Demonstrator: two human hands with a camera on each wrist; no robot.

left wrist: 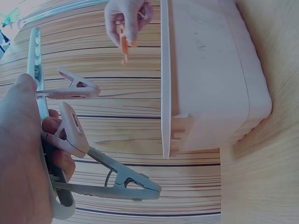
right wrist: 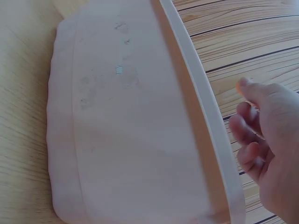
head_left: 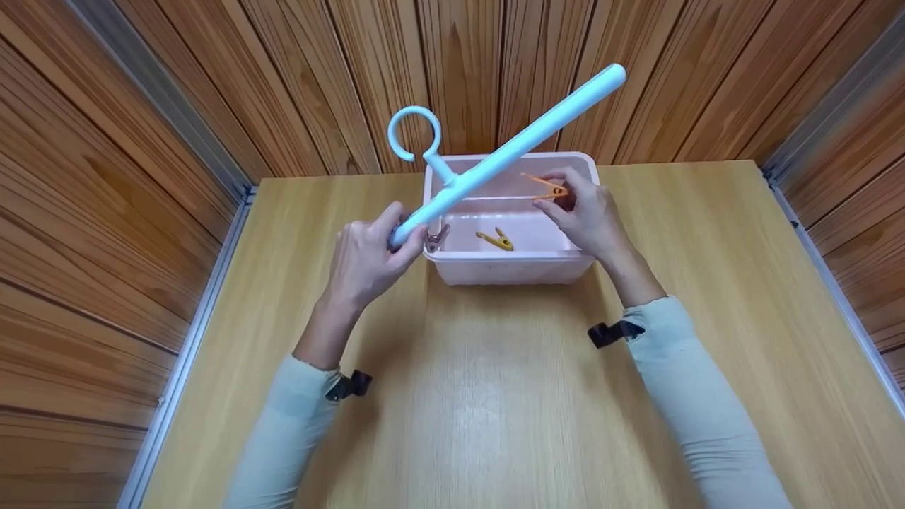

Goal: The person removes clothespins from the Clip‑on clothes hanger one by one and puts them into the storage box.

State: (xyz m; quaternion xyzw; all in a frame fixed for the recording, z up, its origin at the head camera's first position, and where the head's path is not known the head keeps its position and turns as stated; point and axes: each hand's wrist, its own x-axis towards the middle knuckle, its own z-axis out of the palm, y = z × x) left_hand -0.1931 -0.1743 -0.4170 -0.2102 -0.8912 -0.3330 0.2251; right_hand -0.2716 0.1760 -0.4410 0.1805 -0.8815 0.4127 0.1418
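A light blue hanger with a ring-shaped hook slants up to the right over the bin. My left hand grips its lower left end. Two pale pink clothespins and a grey-green clothespin are on the hanger beside that hand in the left wrist view. Above the bin's right side, my right hand pinches an orange clothespin, its two legs spread to the left. A yellow clothespin lies in the pale pink bin.
Near the bin's left front corner shows a brownish clothespin; I cannot tell whether it lies inside. The bin stands at the back of the wooden table, against a wood-panelled wall. Panelled walls with metal rails flank both sides.
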